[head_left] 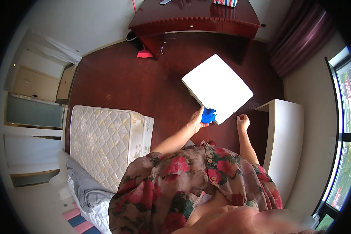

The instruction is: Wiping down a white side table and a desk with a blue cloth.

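Note:
My left hand [199,119] is closed round a crumpled blue cloth [208,115], held at the near corner of a white square-topped table [217,87]. Whether the cloth touches the tabletop I cannot tell. To the right of that corner, my right hand [243,122] has its fingers curled together, apart from the table. A thin dark loop shows beside its fingertips, too small to name.
A bare quilted mattress [101,134] is on the left, with grey bedding [89,187] near it. At right stands a white cabinet [286,144] below the window. A dark red desk [195,17] and a pink broom head [144,53] are at the back.

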The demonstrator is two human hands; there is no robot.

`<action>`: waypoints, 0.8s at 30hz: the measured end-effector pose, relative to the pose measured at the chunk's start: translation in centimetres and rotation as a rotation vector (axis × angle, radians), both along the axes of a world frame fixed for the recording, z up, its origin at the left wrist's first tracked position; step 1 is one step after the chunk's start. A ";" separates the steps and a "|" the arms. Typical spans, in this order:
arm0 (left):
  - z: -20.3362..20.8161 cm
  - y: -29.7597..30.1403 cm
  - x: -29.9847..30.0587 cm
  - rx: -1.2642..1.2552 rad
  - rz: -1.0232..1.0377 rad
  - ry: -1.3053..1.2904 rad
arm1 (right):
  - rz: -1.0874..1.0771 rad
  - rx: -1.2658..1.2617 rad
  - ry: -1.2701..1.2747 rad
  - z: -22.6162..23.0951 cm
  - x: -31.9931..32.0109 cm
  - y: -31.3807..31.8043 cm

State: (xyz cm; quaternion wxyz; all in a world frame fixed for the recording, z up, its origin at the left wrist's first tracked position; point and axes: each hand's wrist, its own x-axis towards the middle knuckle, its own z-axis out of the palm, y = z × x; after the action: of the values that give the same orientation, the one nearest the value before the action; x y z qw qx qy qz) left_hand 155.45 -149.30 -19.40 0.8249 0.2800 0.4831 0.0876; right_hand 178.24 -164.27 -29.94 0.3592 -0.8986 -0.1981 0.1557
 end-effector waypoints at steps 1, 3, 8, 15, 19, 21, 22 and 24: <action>0.1 0.4 0.3 -0.001 0.002 -0.001 | 0.029 0.014 -0.024 0.0 0.4 0.9; 0.2 1.4 0.8 0.016 0.007 0.021 | 0.029 0.038 -0.033 0.1 0.4 2.7; -0.9 6.3 0.8 0.037 0.015 0.031 | 0.075 0.033 -0.027 0.2 0.6 8.6; -1.1 18.4 -2.6 0.012 -0.031 -0.055 | -0.025 -0.031 -0.049 -1.3 -1.1 16.4; -1.0 25.4 -5.1 0.033 -0.050 -0.026 | -0.118 -0.093 0.044 -1.3 -4.2 20.7; -1.6 28.5 -5.3 0.009 -0.033 -0.011 | -0.154 -0.080 0.033 -1.4 -5.2 22.8; -2.2 29.9 -5.8 -0.008 0.004 0.015 | -0.137 -0.085 0.023 -0.8 -6.3 24.4; -3.2 32.1 -5.6 -0.019 -0.014 -0.002 | -0.100 -0.064 0.008 -0.2 -7.7 26.3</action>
State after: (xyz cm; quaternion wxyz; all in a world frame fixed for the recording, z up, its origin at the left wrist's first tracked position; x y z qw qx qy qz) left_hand 149.82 -117.15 -22.59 0.8286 0.2754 0.4813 0.0776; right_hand 170.56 -137.93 -30.10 0.3383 -0.9178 -0.1463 0.1475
